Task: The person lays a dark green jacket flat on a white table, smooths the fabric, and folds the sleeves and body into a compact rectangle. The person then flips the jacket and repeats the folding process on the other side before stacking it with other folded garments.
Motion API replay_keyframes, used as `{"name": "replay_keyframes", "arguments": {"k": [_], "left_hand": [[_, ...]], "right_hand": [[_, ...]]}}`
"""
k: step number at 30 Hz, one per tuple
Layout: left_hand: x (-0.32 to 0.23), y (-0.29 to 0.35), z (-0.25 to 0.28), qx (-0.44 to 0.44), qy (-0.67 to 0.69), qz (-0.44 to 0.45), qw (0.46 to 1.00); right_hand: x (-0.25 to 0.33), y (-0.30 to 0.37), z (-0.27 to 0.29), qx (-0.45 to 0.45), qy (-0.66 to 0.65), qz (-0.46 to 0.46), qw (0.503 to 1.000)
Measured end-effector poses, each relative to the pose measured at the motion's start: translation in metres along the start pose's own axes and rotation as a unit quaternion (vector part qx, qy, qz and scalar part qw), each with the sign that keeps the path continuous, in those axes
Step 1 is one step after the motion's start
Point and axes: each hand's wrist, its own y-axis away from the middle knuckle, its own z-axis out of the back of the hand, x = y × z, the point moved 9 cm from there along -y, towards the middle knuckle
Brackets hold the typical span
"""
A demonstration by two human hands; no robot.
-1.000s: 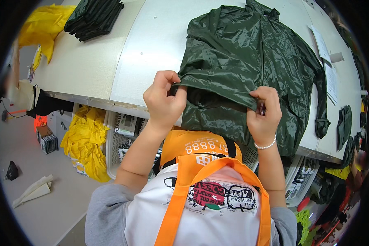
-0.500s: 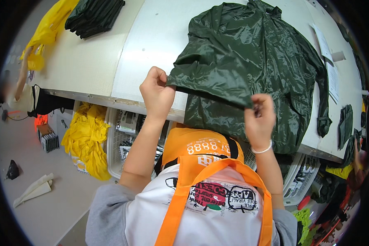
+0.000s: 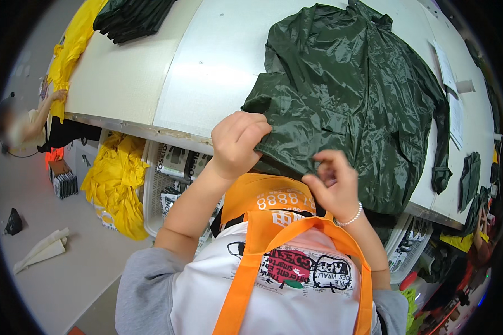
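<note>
A dark green shiny jacket (image 3: 341,89) lies spread on the white table, its collar away from me and its lower edge hanging over the table's near side. My left hand (image 3: 240,142) is closed on the left end of its bottom hem, knuckles up. Just to the right, my right hand (image 3: 336,187) is at the same hem. Its thumb touches the edge, while the index finger curves over the cloth, a gap between them. The remaining fingers of that hand are curled and partly hidden. The jacket's right sleeve stretches toward me along its side.
A stack of folded dark garments (image 3: 133,19) sits at the far left. Paper sheets (image 3: 454,111) lie to the right. Below the table are white crates (image 3: 152,192) of packets and a yellow heap of cloth (image 3: 117,187). Another person's hand (image 3: 58,96) holds yellow cloth at left.
Both hands have come nearer to me and closer together, bringing the lifted hem down toward the table's edge. The right hand's thumb and index finger have spread apart.
</note>
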Motion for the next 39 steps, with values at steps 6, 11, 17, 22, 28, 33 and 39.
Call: {"name": "replay_keyframes", "arguments": {"k": [6, 11, 17, 22, 28, 33, 39], "left_hand": [[-0.024, 0.003, 0.008, 0.021, 0.006, -0.143, 0.989], [0.006, 0.006, 0.009, 0.029, 0.002, -0.046, 0.999], [0.016, 0.003, 0.018, 0.007, 0.007, 0.017, 1.000], [0.023, -0.001, 0.025, 0.011, 0.011, 0.048, 0.999], [0.048, -0.005, 0.017, 0.100, -0.003, 0.099, 0.990], [0.129, 0.053, 0.073, 0.346, -0.117, 0.331, 0.870], [0.055, 0.030, 0.017, 0.379, -0.275, 0.271, 0.841]], "right_hand": [[0.047, -0.046, 0.011, -0.078, 0.118, 0.167, 0.976], [0.046, -0.045, 0.001, -0.084, 0.094, 0.213, 0.969], [0.044, -0.045, -0.030, 0.012, 0.089, 0.217, 0.972], [0.040, -0.054, -0.033, 0.001, 0.079, 0.193, 0.978], [-0.001, -0.045, -0.034, 0.007, 0.081, 0.086, 0.993], [-0.079, 0.001, 0.008, -0.038, 0.145, -0.046, 0.988], [-0.212, 0.101, 0.151, -0.166, 0.248, -0.183, 0.937]]}}
